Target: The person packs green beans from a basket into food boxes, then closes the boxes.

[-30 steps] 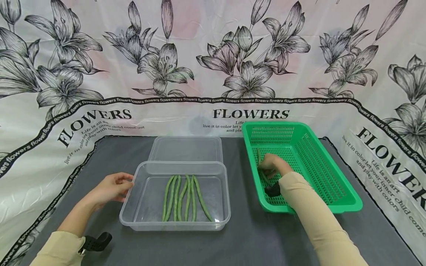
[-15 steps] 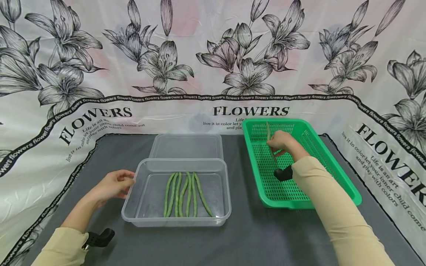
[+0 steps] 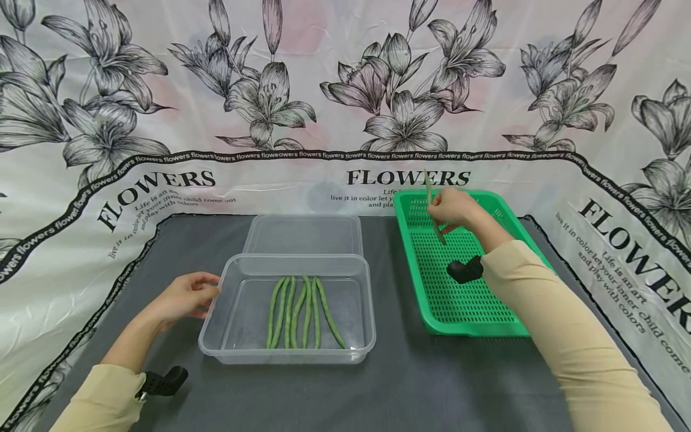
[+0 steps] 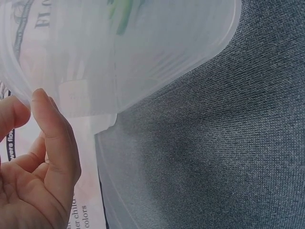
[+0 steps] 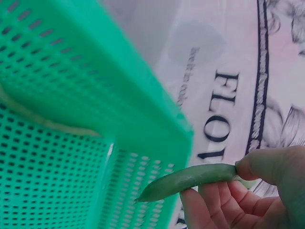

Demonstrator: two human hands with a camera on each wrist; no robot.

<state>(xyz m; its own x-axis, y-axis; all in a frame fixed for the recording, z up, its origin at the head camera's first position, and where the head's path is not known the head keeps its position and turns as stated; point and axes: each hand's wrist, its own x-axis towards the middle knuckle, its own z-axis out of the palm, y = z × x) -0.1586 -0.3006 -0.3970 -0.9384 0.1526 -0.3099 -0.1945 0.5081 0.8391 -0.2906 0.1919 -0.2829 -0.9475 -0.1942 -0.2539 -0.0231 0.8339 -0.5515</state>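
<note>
My right hand [image 3: 456,209] pinches a green bean [image 5: 186,180] between thumb and fingers, above the far left part of the green basket [image 3: 459,329]. In the right wrist view a second green bean [image 5: 71,129] lies inside the basket against its wall. My left hand [image 3: 186,297] is at the left rim of a clear plastic container [image 3: 232,354], its thumb and index fingertip pinching the rim in the left wrist view. Several green beans [image 3: 306,312] lie side by side, roughly lengthwise, in the container's middle and right.
Behind the container lies a clear flat lid [image 3: 305,234] on the grey cloth [image 3: 302,396]. A white flower-printed cloth [image 3: 291,189] rises at the back and sides. Black wrist mounts [image 3: 167,381] sit below both hands.
My right hand has lifted the green bean up from the basket floor and moved it toward the basket's far end. My left hand stays at the container's rim.
</note>
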